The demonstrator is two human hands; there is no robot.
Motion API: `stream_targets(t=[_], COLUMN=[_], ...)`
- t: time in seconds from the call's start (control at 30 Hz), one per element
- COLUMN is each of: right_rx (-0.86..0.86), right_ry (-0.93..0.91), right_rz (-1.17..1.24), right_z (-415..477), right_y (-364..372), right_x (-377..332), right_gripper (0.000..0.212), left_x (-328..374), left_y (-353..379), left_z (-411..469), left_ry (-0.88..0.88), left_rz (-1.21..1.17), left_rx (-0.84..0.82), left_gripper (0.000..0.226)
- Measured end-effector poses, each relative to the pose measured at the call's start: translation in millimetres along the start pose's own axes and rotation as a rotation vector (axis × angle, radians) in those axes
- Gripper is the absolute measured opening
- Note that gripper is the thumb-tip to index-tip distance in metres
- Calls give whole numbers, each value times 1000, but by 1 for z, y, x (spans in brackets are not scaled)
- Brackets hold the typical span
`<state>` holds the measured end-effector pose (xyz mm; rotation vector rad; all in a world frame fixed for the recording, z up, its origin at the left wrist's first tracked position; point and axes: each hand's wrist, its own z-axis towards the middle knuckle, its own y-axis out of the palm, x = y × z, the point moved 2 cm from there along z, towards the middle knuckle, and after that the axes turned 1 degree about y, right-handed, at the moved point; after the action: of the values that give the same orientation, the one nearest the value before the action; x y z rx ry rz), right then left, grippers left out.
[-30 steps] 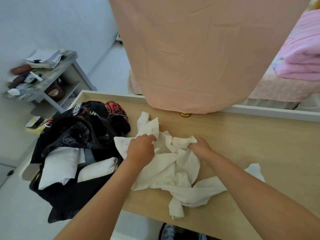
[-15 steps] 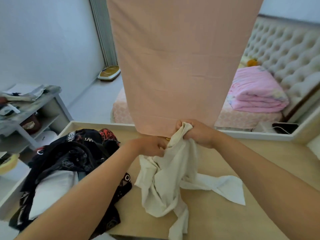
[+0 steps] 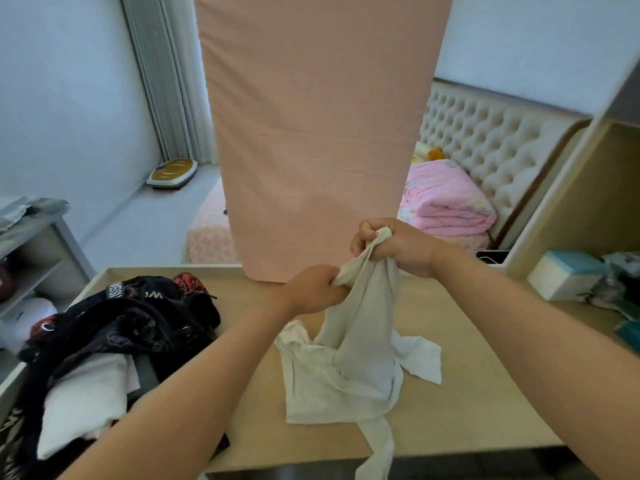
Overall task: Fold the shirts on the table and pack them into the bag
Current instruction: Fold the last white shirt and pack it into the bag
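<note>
A crumpled white shirt [image 3: 349, 368] hangs above the wooden table [image 3: 460, 403], its lower part still lying bunched on the tabletop and one strip dangling over the front edge. My right hand [image 3: 391, 245] grips the shirt's top in a fist. Slightly lower and to the left, my left hand [image 3: 313, 289] pinches a fold of the same shirt. A black bag [image 3: 138, 327] with white and red print lies open at the table's left end, with folded white cloth [image 3: 83, 400] inside it.
A large pink cloth [image 3: 318, 133] hangs down right behind the table. A white and teal box [image 3: 568, 275] and clutter sit at the table's right. A shelf unit [image 3: 31, 244] stands left; a bed with a pink blanket [image 3: 446, 202] lies beyond.
Both hands have lifted the white shirt off the table, right hand highest. The view has tilted up, showing more of the room.
</note>
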<state>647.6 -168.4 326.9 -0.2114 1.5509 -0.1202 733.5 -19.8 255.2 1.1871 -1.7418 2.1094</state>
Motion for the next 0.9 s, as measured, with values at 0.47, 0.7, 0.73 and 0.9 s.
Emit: stream_targets(t=[0.47, 0.7, 0.73, 0.9], right_rx=[570, 780, 825, 891], right_ry=[96, 155, 194, 269], right_rz=[-603, -260, -193, -144], right_z=[-20, 26, 34, 61], right_y=[-46, -75, -79, -93], right_x=[38, 52, 53, 52], right_gripper=[41, 30, 23, 25], left_x=[-45, -48, -40, -16], left_y=[-48, -102, -112, -141], left_z=[-19, 6, 11, 14], left_ry=[-62, -375, -355, -278], left_rz=[161, 172, 100, -97], left_rx=[-56, 420, 536, 278], left_gripper=[16, 46, 44, 28])
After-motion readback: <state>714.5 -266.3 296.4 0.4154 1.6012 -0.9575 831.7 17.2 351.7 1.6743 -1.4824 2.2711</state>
